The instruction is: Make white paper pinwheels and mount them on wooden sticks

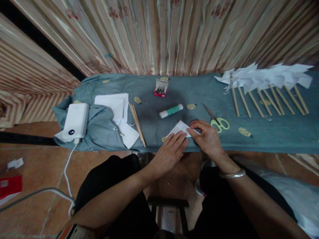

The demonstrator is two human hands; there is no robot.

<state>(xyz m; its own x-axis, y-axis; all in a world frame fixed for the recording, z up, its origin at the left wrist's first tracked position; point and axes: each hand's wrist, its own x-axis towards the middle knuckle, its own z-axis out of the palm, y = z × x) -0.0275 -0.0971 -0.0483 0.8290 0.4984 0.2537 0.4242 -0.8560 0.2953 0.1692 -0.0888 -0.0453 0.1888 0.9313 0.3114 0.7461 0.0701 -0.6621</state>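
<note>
A white sheet of paper folded into a triangle lies at the near edge of the cloth-covered table. My left hand rests flat on its lower left part, fingers stretched out. At its right corner my right hand pinches the paper between thumb and curled fingers. Scissors with pale green handles lie just right of my right hand. Beyond the paper is a glue stick with a green label. Farther back stands an opened small red box with small dark metal pieces in it.
Several paper pinwheels on wooden sticks lie in a row at the right. To the left are loose wooden sticks, white paper sheets and a white power bank with a cable. A pleated curtain hangs behind the table.
</note>
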